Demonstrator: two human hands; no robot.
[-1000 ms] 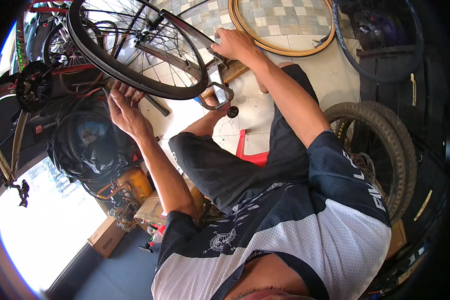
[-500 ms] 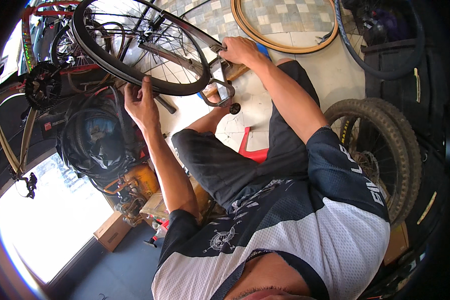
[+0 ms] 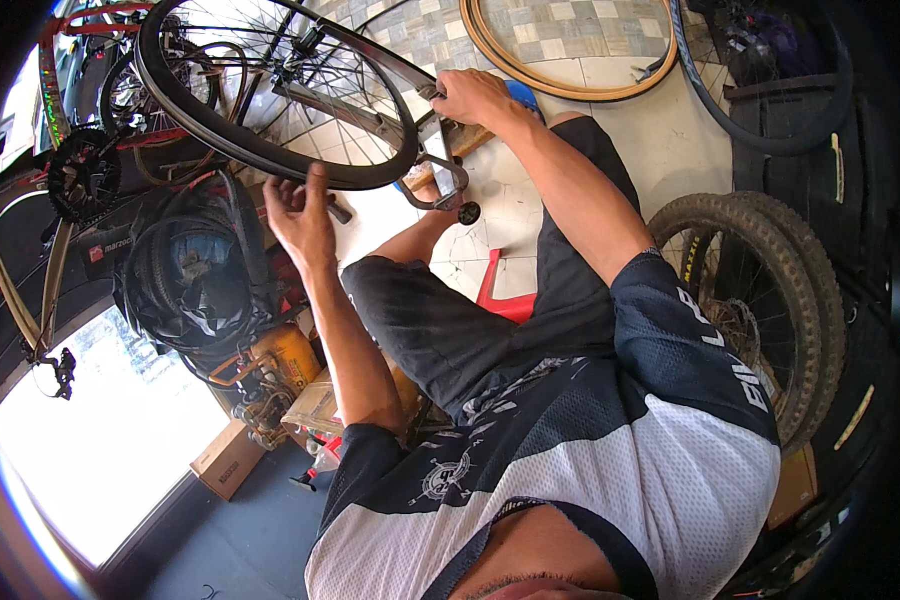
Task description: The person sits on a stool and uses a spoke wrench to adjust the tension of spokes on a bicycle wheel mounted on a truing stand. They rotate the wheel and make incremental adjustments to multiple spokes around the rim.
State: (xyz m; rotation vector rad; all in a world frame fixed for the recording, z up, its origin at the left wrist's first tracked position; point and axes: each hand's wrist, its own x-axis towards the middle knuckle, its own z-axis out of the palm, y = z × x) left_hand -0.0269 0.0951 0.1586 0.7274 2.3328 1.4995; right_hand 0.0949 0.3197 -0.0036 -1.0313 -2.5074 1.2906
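A bicycle wheel [image 3: 175, 103] with a black tyre sits tilted in a metal truing stand [image 3: 438, 143], its spokes and hub in plain sight. My left hand [image 3: 305, 225] is at the tyre's near edge, fingers apart and slightly curled, the thumb at or very near the rubber. Nothing shows in that palm. To the right of the wheel, my right hand [image 3: 472, 101] is closed around the end of one of the stand's arms; the fingertips are partly hidden. A round black knob [image 3: 468, 213] sticks out at the stand's near end.
Tan tyres [image 3: 570, 92] lie on the tiled floor ahead. Two knobbly-tyred wheels [image 3: 815, 300] stand at my right. Bicycle frame parts and a crankset [image 3: 83, 176] crowd the left. A yellow machine [image 3: 288, 357] and a cardboard box [image 3: 225, 459] are beside me, and a red plastic piece [image 3: 507, 305] lies between my legs.
My left hand has shifted slightly right and toward me along the tyre, and its fingers have come off the rim's outer side. My right hand stays on the stand.
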